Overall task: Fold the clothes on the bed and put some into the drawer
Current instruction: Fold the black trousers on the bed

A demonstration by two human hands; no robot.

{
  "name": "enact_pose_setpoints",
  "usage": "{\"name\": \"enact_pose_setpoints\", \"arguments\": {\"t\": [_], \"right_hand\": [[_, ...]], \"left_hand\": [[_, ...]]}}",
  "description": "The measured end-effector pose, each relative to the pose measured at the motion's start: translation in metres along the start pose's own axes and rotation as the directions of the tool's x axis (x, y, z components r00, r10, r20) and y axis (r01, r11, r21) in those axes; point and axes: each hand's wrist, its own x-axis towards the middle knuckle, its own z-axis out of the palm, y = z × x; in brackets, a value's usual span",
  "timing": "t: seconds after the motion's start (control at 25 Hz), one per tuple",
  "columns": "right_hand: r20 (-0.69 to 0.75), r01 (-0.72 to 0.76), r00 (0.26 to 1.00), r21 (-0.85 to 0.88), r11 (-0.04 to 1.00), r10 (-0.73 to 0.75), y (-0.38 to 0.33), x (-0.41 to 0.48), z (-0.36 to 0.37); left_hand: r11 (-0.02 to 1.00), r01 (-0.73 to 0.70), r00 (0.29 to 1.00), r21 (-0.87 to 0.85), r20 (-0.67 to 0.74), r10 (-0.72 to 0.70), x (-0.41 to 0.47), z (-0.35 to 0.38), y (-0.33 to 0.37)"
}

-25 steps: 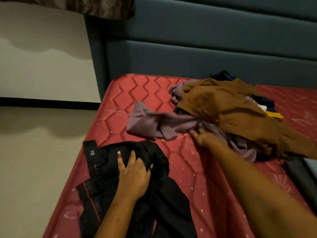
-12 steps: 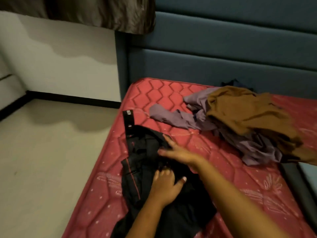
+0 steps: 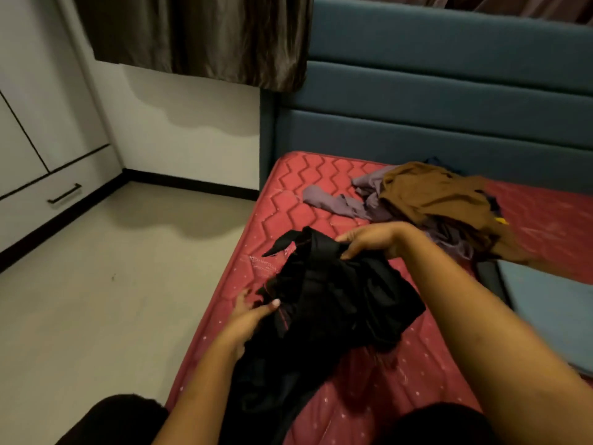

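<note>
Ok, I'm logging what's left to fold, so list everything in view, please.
black garment: one, black, bunched over the mattress's left side
brown garment: one, brown, top of the far pile
lilac garment: at least one, lilac, pile's left edge
mattress: one, red, under the clothes
headboard: one, blue, behind the mattress
curtain: one, dark brown, upper left
drawer: one, white, black handle, far left
left hand: one, pinches the black garment's near edge
right hand: one, fingers curled round its far end

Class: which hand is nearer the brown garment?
Right. The right hand grips the black garment just in front of the brown garment; the left hand is farther back, at the edge of the mattress.
</note>
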Motion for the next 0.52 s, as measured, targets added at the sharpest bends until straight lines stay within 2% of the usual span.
{"name": "enact_pose_setpoints", "arguments": {"t": [0.04, 0.08, 0.16, 0.2, 0.24, 0.28, 0.32, 0.4, 0.44, 0.48, 0.52], "right_hand": [[-0.008, 0.035, 0.999, -0.036, 0.999, -0.035, -0.022, -0.024, 0.002], [-0.035, 0.061, 0.997, -0.085, 0.994, -0.064, -0.043, -0.046, 0.004], [-0.127, 0.138, 0.976, -0.277, 0.951, -0.179, -0.086, -0.087, -0.004], [-0.206, 0.129, 0.949, -0.438, 0.89, -0.239, -0.107, -0.103, -0.013], [-0.308, 0.073, 0.895, -0.615, 0.785, -0.324, -0.129, -0.122, -0.023], [-0.4, -0.007, 0.807, -0.743, 0.669, -0.436, -0.149, -0.138, -0.033], [-0.467, -0.086, 0.682, -0.816, 0.572, -0.563, -0.166, -0.153, -0.046], [-0.507, -0.18, 0.461, -0.857, 0.483, -0.729, -0.193, -0.176, -0.069], [-0.51, -0.209, 0.41, -0.86, 0.466, -0.757, -0.201, -0.18, -0.079], [-0.523, -0.238, 0.406, -0.852, 0.466, -0.749, -0.205, -0.18, -0.085], [-0.552, -0.275, 0.424, -0.834, 0.478, -0.718, -0.203, -0.175, -0.088]], "left_hand": [[0.999, 0.046, 0.99, -0.019, 0.134, -0.043, -0.01, 0.011, 0.009], [0.986, 0.088, 0.965, -0.143, 0.258, -0.048, -0.019, 0.024, 0.018], [0.892, 0.097, 0.916, -0.442, 0.389, 0.094, -0.033, 0.047, 0.055], [0.862, 0.019, 0.902, -0.507, 0.38, 0.204, -0.037, 0.056, 0.081], [0.836, -0.118, 0.873, -0.536, 0.345, 0.344, -0.039, 0.063, 0.114], [0.804, -0.272, 0.824, -0.529, 0.303, 0.478, -0.044, 0.068, 0.149], [0.74, -0.429, 0.75, -0.519, 0.253, 0.612, -0.052, 0.074, 0.184], [0.583, -0.705, 0.593, -0.403, 0.115, 0.797, -0.063, 0.074, 0.244], [0.498, -0.823, 0.503, -0.273, 0.056, 0.862, -0.072, 0.07, 0.264], [0.403, -0.91, 0.405, -0.093, 0.001, 0.914, -0.074, 0.064, 0.273], [0.321, -0.938, 0.32, 0.127, -0.03, 0.947, -0.074, 0.058, 0.27]]}}
